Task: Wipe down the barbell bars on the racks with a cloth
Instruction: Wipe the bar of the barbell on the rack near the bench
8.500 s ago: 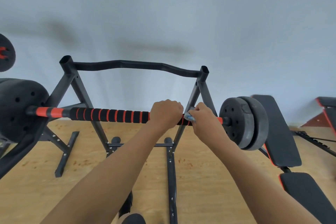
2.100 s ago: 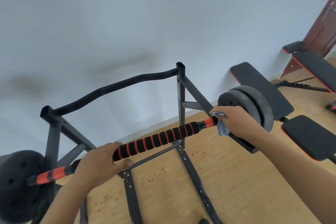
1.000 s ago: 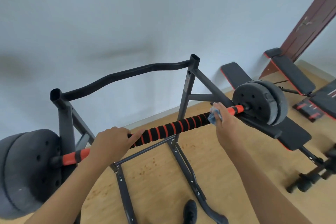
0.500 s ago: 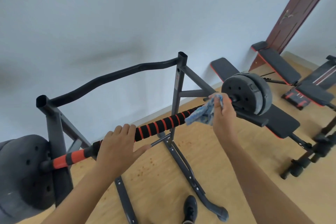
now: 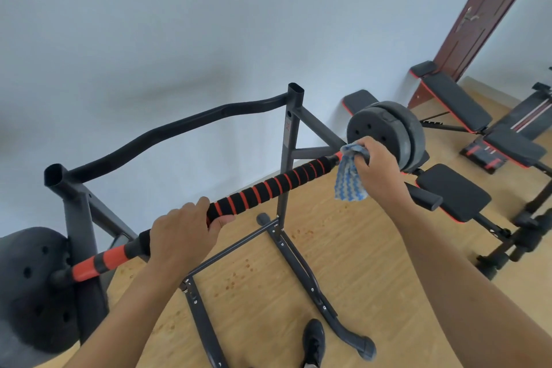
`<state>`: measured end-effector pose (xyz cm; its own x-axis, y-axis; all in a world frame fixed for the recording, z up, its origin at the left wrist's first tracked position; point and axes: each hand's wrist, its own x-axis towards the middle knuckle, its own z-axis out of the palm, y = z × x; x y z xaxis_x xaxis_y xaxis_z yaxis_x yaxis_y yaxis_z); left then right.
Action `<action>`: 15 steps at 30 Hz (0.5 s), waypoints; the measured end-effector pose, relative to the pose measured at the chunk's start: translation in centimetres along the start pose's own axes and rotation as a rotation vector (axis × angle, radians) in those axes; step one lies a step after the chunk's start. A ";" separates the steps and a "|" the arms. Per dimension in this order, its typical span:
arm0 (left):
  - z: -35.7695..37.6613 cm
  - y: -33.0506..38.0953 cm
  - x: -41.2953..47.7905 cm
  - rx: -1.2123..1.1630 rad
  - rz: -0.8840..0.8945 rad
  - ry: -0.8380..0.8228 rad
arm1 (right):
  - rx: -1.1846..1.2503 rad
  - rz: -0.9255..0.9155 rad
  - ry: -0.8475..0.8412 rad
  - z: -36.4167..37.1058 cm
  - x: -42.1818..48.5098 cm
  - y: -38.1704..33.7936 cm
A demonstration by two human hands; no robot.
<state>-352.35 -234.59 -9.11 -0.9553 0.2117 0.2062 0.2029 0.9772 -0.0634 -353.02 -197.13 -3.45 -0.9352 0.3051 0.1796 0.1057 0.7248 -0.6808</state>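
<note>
The fingers (image 5: 363, 155) of the right hand (image 5: 378, 169) are curled round the cloth (image 5: 348, 185), held against the barbell bar (image 5: 268, 188) just beside the weight plate (image 5: 385, 131). The bar is gripped by the left hand (image 5: 182, 233), farther from the plate. Firm, fully wrapped strokes are advised.

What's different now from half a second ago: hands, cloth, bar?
The left hand, open over the bar before, has closed around the striped foam of the barbell bar. The right hand has brought the cloth, then lifted clear, back to the bar's right end beside the weight plate; its loose end hangs down. The bar stays on the rack, and the cloth stays in the right hand.
</note>
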 end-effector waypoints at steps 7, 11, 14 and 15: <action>-0.1 -0.9 1.9 -0.008 -0.027 0.012 | -0.021 -0.093 -0.057 4.3 5.8 -1.2; 0.5 -1.3 2.4 -0.017 -0.030 0.016 | -0.034 -0.115 -0.071 8.5 5.9 -2.7; 0.9 -1.3 2.6 -0.022 -0.043 0.012 | -0.010 -0.192 -0.021 9.9 4.2 -3.8; 1.1 -1.4 2.6 -0.017 -0.041 0.005 | -0.017 -0.241 -0.068 9.9 3.6 -4.2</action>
<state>-355.40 -235.43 -9.55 -0.9619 0.1711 0.2133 0.1669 0.9853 -0.0377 -360.14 -205.19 -7.04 -0.9547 0.0799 0.2868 -0.1185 0.7818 -0.6122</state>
